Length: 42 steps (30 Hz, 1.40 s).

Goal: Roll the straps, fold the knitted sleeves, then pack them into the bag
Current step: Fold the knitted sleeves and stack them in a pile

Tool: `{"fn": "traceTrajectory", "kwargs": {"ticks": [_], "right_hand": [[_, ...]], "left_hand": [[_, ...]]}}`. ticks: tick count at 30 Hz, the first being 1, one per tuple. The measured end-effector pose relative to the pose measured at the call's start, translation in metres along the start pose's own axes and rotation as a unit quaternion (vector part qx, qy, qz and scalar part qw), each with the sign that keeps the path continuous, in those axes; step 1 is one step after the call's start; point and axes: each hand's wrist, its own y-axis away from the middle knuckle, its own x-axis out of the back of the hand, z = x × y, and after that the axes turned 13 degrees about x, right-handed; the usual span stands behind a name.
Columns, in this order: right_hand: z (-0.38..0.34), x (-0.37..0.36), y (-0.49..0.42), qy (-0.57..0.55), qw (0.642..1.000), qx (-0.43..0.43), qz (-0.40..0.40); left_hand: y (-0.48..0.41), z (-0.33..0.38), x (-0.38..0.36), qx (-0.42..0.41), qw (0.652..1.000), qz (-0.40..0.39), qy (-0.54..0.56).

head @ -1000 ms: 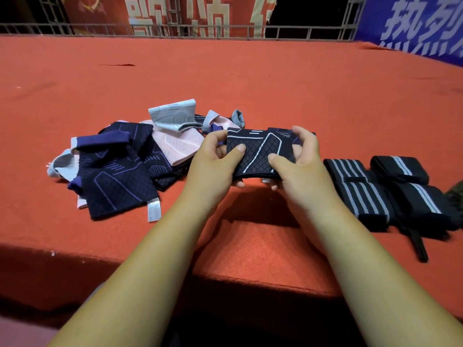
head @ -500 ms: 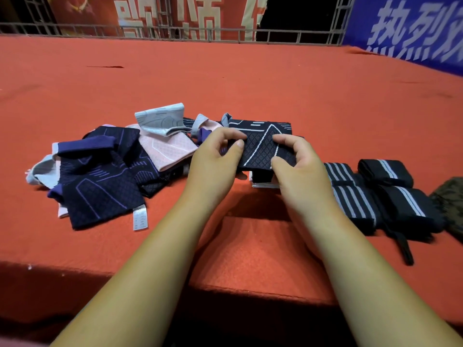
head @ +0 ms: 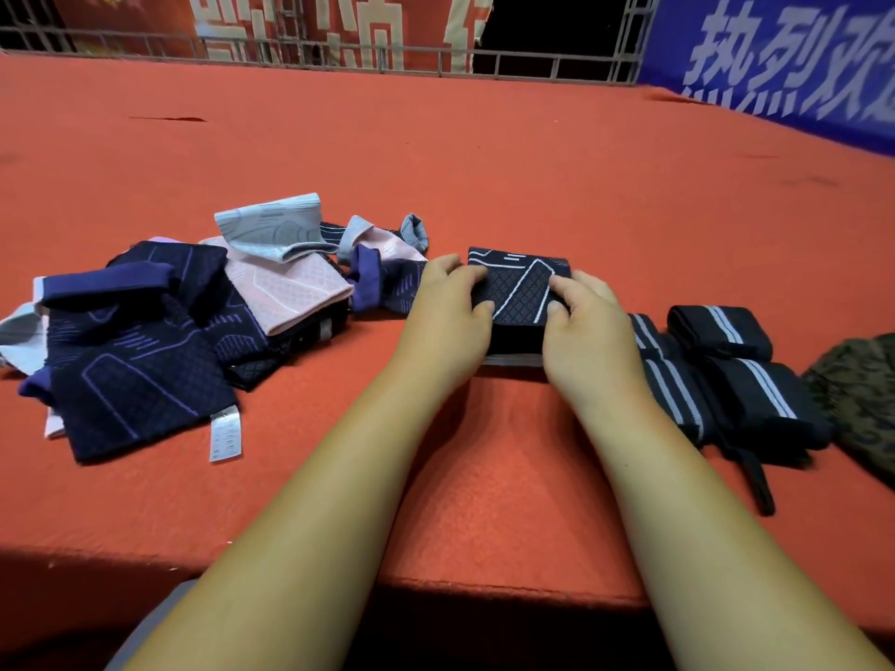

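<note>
A: Where is the sleeve sitting, and how is the person holding it?

B: The folded sleeve [head: 520, 293] is lying on the red table cloth [head: 484, 162], between the loose sleeve pile [head: 135, 380] and the rolled straps [head: 746, 394]. The left hand [head: 445, 317] and right hand [head: 588, 336] are clamping its two sides, with fingers curling over the top.

A: What is threatening to go wrong?

B: The knit is looking thick and springy: a navy diamond weave with white lines, making a squat rectangle. If the hands are releasing unevenly, the fold is likely springing open. It also seems to be resting on a pale edge underneath, so it may be sliding off.

A: And the rest?

B: The straps are sitting as tight black rolls with white stripes. One thin tail is trailing loose and could be snagging. What is probably the camouflage bag [head: 857, 399] is lying beyond them at the right edge.
</note>
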Motion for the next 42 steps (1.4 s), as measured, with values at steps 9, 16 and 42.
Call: {"fn": "traceTrajectory", "kwargs": {"ticks": [9,16,42], "right_hand": [[0.004,-0.01,0.004,0.005,0.999,-0.048,0.011],[-0.029,0.002,0.014,0.025,0.995,-0.006,0.095],[-0.087,-0.052,0.042,-0.178,0.98,0.048,-0.069]], "left_hand": [[0.007,-0.008,-0.006,0.011,0.999,-0.011,-0.039],[0.02,-0.004,0.024,0.038,0.999,-0.001,0.012],[0.028,-0.096,0.118,0.002,0.968,0.121,-0.22]]}}
